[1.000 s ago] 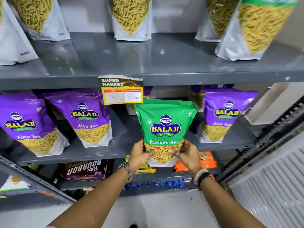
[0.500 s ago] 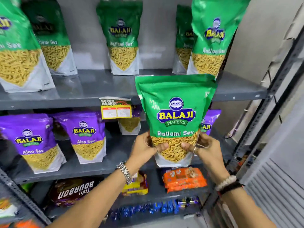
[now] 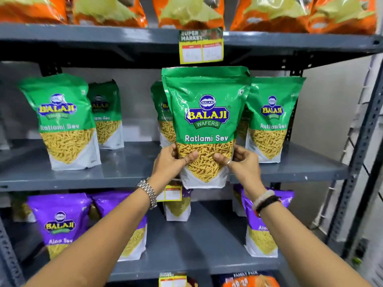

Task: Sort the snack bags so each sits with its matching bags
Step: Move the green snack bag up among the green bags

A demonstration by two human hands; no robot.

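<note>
I hold a green Ratlami Sev bag (image 3: 207, 112) upright with both hands at its lower corners. My left hand (image 3: 169, 162) grips the left side, my right hand (image 3: 241, 162) the right side. The bag hangs in front of the grey middle shelf (image 3: 124, 172), its bottom just below the shelf's front edge. On that shelf stand matching green Ratlami Sev bags: one at the left (image 3: 62, 121), one behind it (image 3: 106, 114), one partly hidden behind the held bag (image 3: 163, 112), one at the right (image 3: 271, 119). Purple Aloo Sev bags (image 3: 60, 222) stand on the shelf below.
Orange snack bags (image 3: 186, 11) fill the top shelf, with a yellow price tag (image 3: 201, 48) on its edge. More purple bags stand at the lower right (image 3: 263, 235). The rack's metal upright (image 3: 360, 154) runs down the right side. An orange family pack (image 3: 248, 281) lies at the bottom.
Both hands have lifted the green bag from the purple-bag shelf up to the shelf of green bags. My view has tilted upward, bringing the orange bags into sight.
</note>
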